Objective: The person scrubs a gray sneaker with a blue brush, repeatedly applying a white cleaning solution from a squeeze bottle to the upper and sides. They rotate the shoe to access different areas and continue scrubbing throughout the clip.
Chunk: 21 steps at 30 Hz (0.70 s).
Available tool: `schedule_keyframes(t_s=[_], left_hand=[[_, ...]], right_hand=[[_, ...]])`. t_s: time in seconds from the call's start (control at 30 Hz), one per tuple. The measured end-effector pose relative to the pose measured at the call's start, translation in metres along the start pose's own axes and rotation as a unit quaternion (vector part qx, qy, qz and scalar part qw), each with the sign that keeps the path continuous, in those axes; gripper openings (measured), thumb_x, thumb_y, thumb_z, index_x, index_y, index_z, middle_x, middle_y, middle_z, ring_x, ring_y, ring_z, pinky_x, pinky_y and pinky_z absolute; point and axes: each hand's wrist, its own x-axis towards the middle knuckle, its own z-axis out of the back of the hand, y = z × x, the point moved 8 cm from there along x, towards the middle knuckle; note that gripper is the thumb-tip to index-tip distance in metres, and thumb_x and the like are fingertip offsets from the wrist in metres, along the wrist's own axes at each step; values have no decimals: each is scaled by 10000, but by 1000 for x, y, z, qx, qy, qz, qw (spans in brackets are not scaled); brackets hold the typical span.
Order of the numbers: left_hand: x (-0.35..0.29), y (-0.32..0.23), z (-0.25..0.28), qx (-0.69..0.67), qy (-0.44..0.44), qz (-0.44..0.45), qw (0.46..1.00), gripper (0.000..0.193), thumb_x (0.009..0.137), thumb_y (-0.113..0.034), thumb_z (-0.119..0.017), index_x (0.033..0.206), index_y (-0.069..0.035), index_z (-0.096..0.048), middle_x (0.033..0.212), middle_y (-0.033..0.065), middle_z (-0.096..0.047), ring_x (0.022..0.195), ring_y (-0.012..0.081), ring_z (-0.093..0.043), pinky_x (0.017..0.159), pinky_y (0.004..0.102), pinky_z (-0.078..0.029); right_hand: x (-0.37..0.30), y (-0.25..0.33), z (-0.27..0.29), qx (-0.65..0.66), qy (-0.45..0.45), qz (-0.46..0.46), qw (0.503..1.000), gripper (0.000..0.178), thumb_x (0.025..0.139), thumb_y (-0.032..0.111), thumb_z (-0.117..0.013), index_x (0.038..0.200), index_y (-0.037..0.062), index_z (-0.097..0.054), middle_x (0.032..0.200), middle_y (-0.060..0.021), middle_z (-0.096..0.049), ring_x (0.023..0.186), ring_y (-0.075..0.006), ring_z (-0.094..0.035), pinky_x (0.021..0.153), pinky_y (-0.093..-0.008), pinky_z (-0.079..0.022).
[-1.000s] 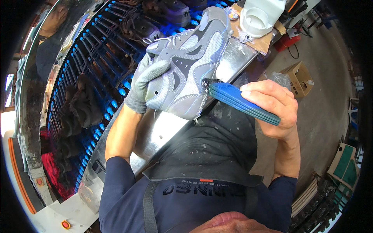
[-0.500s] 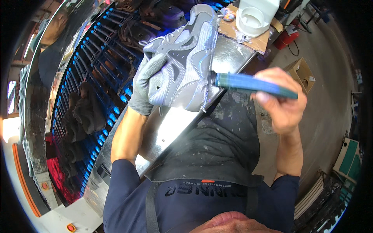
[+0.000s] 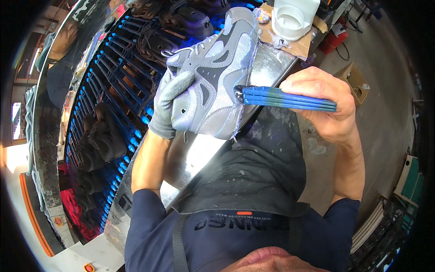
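My left hand [image 3: 168, 97], in a grey knit glove, is closed around the heel end of a grey shoe upper [image 3: 213, 75]. The upper has dark grey panels, light mesh and laces; its toe points up and away, and its stitched lower edge faces right. Bare, my right hand [image 3: 328, 97] grips a flat brush [image 3: 290, 99] with a blue and green handle. The brush's dark bristles touch the side of the upper near that lower edge.
A metal ledge [image 3: 199, 156] runs below the upper. Left of it is a rack of blue-tipped rods [image 3: 122, 90] with several dark shoes. Beyond the ledge, a white container [image 3: 290, 22] stands on cardboard. An open box [image 3: 353, 84] sits on the floor at right.
The brush has shifted slightly left onto the upper, and its handle lies more level. My right hand has moved a little up and away. The upper has shifted slightly right.
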Motion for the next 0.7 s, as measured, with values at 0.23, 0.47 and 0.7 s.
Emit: schedule_keyframes(t_s=[0.23, 0.47, 0.7], left_hand=[[9, 10, 3, -169, 48, 30, 984, 522, 1032, -84, -590, 1531, -20, -453, 1471, 216, -591, 1315, 336, -634, 1152, 469, -518], [18, 16, 21, -187, 29, 4, 982, 529, 1088, -158, -517, 1567, 38, -412, 1561, 239, -511, 1426, 353, -524, 1264, 503, -360], [28, 10, 10, -154, 1, -12, 988, 444, 1073, -101, -565, 1503, -34, -480, 1417, 212, -624, 1249, 303, -670, 1088, 432, -566]], right_hand=[[-25, -20, 13, 87, -67, -109, 988, 230, 877, -11, -795, 1099, -51, -750, 1034, -166, -737, 893, -235, -702, 795, -337, -561], [-15, 4, 7, 14, -86, -67, 994, 198, 892, 10, -797, 1058, -78, -734, 990, -162, -734, 887, -213, -697, 785, -316, -557], [0, -6, 18, 4, -44, -43, 998, 166, 881, -15, -788, 1025, -80, -736, 955, -158, -731, 868, -239, -703, 782, -314, -546]])
